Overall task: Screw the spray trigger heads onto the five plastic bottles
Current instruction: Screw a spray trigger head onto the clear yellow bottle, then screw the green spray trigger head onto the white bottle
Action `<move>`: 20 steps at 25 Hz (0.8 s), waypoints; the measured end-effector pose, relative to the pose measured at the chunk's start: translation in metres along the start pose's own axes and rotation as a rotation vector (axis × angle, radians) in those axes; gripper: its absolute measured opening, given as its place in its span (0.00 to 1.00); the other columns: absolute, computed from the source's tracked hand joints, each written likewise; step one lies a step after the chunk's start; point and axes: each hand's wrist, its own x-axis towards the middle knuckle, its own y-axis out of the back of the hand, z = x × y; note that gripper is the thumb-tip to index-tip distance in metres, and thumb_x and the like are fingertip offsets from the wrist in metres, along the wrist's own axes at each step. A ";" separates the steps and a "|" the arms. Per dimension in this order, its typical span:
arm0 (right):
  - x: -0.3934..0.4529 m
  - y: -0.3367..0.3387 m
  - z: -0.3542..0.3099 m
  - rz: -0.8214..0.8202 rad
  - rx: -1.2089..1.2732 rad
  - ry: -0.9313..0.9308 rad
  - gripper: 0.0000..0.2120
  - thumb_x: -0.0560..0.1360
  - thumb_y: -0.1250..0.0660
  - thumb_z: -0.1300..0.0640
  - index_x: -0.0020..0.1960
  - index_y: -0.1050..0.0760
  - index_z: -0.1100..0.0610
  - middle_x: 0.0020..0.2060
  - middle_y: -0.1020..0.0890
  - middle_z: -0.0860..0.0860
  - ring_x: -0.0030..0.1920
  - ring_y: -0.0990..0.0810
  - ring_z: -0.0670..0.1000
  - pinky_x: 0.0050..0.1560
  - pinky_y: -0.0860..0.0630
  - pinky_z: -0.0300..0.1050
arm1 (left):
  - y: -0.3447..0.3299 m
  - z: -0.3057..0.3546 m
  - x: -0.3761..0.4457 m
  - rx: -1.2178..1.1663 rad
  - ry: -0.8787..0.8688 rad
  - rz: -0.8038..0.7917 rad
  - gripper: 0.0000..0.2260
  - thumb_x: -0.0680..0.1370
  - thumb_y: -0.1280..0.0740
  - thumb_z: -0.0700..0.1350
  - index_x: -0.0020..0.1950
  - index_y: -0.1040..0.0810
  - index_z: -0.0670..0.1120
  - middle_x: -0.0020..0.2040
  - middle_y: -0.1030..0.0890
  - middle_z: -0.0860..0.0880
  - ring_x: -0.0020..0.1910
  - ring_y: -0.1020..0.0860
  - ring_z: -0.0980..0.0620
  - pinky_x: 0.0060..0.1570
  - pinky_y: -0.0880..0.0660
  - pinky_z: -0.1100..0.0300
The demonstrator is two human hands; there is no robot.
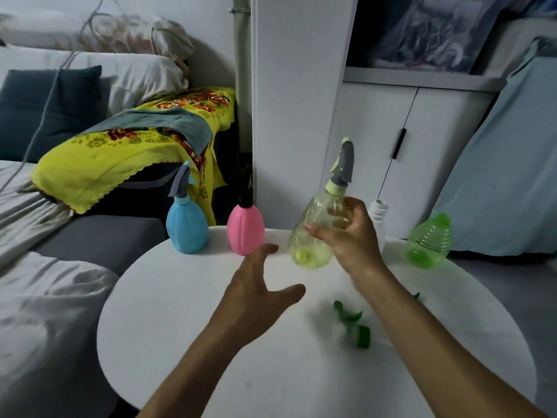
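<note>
Round white table (187, 342) status: blue bottle (187, 227), pink bottle (245, 232) and the yellow bottle (316, 233) gripped above it by the right hand (352, 236) carry heads; white bottle (378, 217) and green bottle (429, 241) behind it lack them, a green head (354, 325) lies loose, and the left hand (256, 285) is spread, holding nothing.

Five bottles, three heads fitted, one loose.

Bottles: one blue bottle (187, 226), one pink bottle (245, 230), one yellow-clear bottle (316, 236), one white bottle (378, 214), one green bottle (429, 241). The first three carry trigger heads; one green trigger head (352, 325) lies loose and blurred on the surface (180, 312).
</note>
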 end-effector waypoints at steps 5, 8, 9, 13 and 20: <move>0.058 -0.042 0.048 -0.051 -0.195 -0.030 0.32 0.64 0.20 0.50 0.62 0.33 0.46 0.57 0.23 0.48 0.54 0.23 0.52 0.50 0.26 0.45 | 0.010 -0.005 0.003 0.123 -0.050 0.052 0.30 0.73 0.28 0.57 0.70 0.39 0.61 0.70 0.32 0.58 0.59 0.36 0.61 0.57 0.36 0.63; 0.060 -0.051 0.081 -0.071 -0.147 -0.038 0.32 0.66 0.22 0.50 0.62 0.37 0.40 0.57 0.26 0.46 0.55 0.24 0.53 0.50 0.24 0.47 | 0.012 -0.005 0.006 0.153 -0.059 0.048 0.29 0.73 0.29 0.58 0.69 0.40 0.63 0.68 0.33 0.61 0.58 0.30 0.58 0.57 0.34 0.64; 0.063 -0.052 0.084 -0.068 -0.148 -0.029 0.32 0.65 0.22 0.49 0.60 0.38 0.38 0.56 0.26 0.45 0.54 0.24 0.52 0.50 0.24 0.47 | 0.012 -0.006 0.007 0.167 -0.057 0.045 0.29 0.73 0.29 0.58 0.69 0.40 0.63 0.66 0.34 0.63 0.56 0.27 0.56 0.56 0.32 0.64; 0.066 -0.053 0.088 -0.054 -0.191 -0.021 0.32 0.64 0.23 0.45 0.61 0.38 0.39 0.56 0.25 0.45 0.52 0.24 0.51 0.49 0.23 0.47 | 0.008 -0.003 0.007 0.203 -0.018 -0.007 0.27 0.75 0.30 0.54 0.69 0.40 0.62 0.67 0.34 0.62 0.57 0.25 0.53 0.57 0.31 0.63; 0.044 -0.039 0.089 -0.176 -0.185 -0.108 0.40 0.66 0.21 0.51 0.72 0.38 0.51 0.58 0.27 0.46 0.56 0.25 0.50 0.50 0.28 0.41 | 0.000 0.006 0.000 0.166 -0.060 0.005 0.25 0.74 0.29 0.54 0.67 0.37 0.63 0.58 0.36 0.65 0.54 0.29 0.59 0.54 0.36 0.66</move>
